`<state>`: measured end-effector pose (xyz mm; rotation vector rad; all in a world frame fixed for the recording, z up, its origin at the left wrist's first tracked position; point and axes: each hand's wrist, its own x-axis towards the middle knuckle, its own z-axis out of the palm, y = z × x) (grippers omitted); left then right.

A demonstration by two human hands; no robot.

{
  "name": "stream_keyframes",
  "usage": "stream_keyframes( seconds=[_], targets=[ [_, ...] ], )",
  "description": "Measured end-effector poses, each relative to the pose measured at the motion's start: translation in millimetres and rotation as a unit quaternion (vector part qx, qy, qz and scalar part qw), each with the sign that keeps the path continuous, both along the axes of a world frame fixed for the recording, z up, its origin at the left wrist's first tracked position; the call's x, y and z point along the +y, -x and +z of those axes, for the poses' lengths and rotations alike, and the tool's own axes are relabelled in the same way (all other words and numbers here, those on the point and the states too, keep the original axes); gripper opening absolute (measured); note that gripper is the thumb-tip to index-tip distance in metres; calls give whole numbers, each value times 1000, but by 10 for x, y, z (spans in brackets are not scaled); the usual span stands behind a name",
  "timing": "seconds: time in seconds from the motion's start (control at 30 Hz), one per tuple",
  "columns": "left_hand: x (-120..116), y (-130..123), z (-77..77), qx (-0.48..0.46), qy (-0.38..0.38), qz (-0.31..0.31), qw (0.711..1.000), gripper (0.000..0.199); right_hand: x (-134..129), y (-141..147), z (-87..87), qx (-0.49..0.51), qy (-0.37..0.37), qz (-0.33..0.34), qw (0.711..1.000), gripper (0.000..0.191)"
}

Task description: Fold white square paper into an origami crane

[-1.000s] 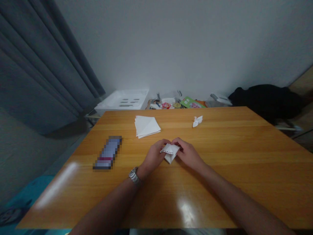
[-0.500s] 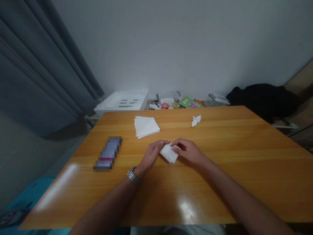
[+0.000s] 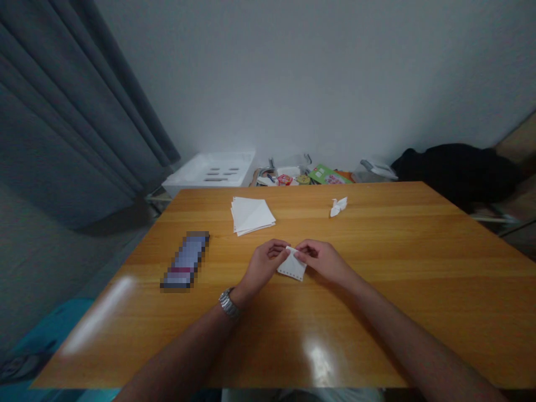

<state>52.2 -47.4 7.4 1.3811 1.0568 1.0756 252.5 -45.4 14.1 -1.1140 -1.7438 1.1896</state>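
Observation:
A small folded white paper with a row of punched holes along its lower edge is pinched between both hands. My left hand, with a metal watch on the wrist, grips its upper left side between thumb and fingers. On the upper right side, the thumb and fingers of my right hand close on the same paper. Beyond my left hand lies a stack of white paper sheets. A folded white paper bird rests on the table farther back to the right.
A phone with a blurred screen lies on the left of the wooden table. Behind the table are a white plastic tray, a green booklet, assorted small items and a dark cloth heap.
My left thumb has come onto the top of the paper, near my right thumb. The paper has turned slightly, and its holed edge lies flatter. The view has shifted a little.

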Motion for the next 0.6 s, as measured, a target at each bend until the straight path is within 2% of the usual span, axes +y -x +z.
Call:
stream_keyframes(
  seconds=[0.13, 0.3, 0.6],
  targets=[
    [-22, 10, 23, 12, 2, 23, 1000, 34, -28, 8, 17, 12, 5, -2, 1000, 24],
    [-7, 50, -38, -37, 26, 50, 998, 33, -33, -1, 12, 61, 12, -19, 998, 27],
    [-36, 80, -41, -95, 65, 54, 992, 34, 12, -41, 31, 53, 26, -12, 998, 29]
  ],
)
